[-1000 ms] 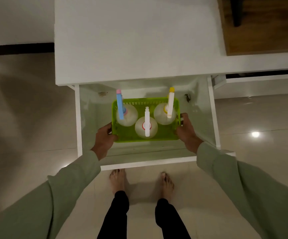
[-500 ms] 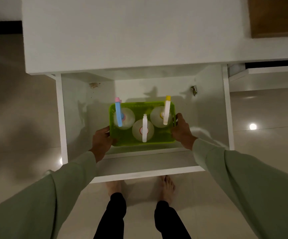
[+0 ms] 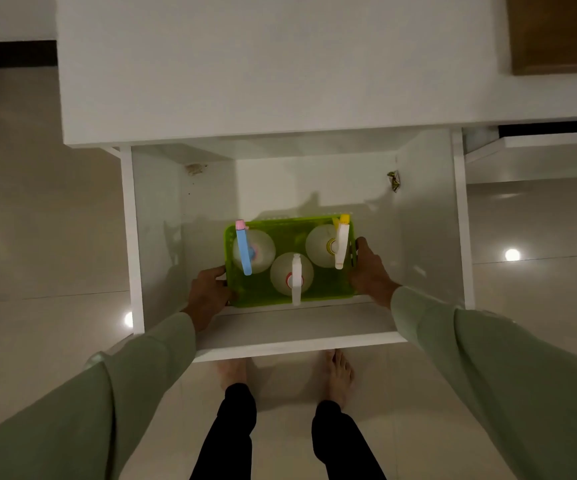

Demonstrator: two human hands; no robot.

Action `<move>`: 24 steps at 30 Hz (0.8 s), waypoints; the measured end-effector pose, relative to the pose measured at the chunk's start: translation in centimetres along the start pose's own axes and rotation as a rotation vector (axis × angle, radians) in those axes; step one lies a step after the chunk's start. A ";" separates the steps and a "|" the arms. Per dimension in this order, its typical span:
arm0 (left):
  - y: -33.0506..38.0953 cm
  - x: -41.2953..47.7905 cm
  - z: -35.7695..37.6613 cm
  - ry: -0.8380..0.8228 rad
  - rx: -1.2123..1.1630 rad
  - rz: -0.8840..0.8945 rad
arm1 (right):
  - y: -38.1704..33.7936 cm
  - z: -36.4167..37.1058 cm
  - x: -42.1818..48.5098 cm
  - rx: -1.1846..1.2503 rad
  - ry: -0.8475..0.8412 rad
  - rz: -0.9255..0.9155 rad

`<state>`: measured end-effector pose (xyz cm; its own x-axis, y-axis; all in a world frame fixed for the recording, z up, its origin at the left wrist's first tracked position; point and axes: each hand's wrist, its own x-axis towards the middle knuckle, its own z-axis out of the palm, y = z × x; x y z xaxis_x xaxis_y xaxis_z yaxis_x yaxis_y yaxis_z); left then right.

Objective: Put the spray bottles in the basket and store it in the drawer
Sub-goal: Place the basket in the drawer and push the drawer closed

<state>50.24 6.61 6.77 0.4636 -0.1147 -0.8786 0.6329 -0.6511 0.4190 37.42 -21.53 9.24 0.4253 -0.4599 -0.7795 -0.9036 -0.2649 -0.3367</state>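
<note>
Lowered deeper since the earlier frame, the green basket [image 3: 318, 295] of three spray bottles [image 3: 290, 278] sat near the drawer's [image 3: 126, 237] front edge, left hand [image 3: 209, 294] and right hand [image 3: 370, 273] gripping its short ends.

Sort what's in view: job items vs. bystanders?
Job: green basket; three spray bottles, blue-topped, white-topped, yellow-topped; open drawer; left hand and right hand on the basket ends.
Bystanders: crumpled scrap; brown stain.
</note>
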 end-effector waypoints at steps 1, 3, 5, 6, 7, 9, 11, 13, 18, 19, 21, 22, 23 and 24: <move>0.0 -0.1 0.0 0.001 0.019 0.004 | 0.1 0.1 -0.1 -0.004 0.001 0.000; 0.4 -0.6 0.1 0.007 0.081 0.019 | 0.2 0.1 -0.2 -0.006 -0.002 -0.004; 0.8 -0.8 0.2 0.000 0.137 0.042 | 0.1 0.0 -0.4 -0.005 -0.014 0.000; 1.0 -1.0 0.3 0.006 0.166 0.061 | 0.0 -0.1 -0.6 -0.015 -0.017 0.000; 1.2 -1.2 0.2 0.031 0.198 0.076 | -0.1 -0.2 -0.8 -0.026 -0.012 -0.008; 1.8 -2.0 0.1 0.113 0.224 0.106 | -0.2 -0.5 -1.5 -0.047 0.038 -0.053; 2.5 -3.1 -0.2 0.195 0.253 0.188 | -0.5 -0.9 -2.7 -0.084 0.115 -0.123; 3.2 -4.6 -0.2 0.267 0.333 0.334 | -0.7 -1.5 -3.8 -0.129 0.201 -0.219; 5.6 -7.3 0.7 0.206 0.245 0.598 | -1.4 -1.6 -4.8 -0.144 0.233 -0.370; 5.5 -6.9 0.9 0.188 0.241 0.606 | -1.5 -1.3 -4.7 -0.123 0.231 -0.386; 5.4 -6.3 1.3 0.154 0.222 0.602 | -1.6 -0.8 -4.2 -0.080 0.251 -0.396; 5.2 -6.0 1.5 0.147 0.206 0.603 | -1.7 -0.5 -4.0 -0.070 0.272 -0.396; 5.2 -5.8 1.7 0.151 0.188 0.610 | -1.7 -0.3 -3.7 -0.068 0.295 -0.392; 5.2 -5.6 2.0 0.165 0.172 0.613 | -1.7 -0.2 -3.5 -0.072 0.315 -0.388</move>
<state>49.71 2.37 13.41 0.8062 -0.3953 -0.4402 0.1220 -0.6169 0.7775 37.49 -19.62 12.64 0.7341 -0.5467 -0.4028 -0.6747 -0.5200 -0.5238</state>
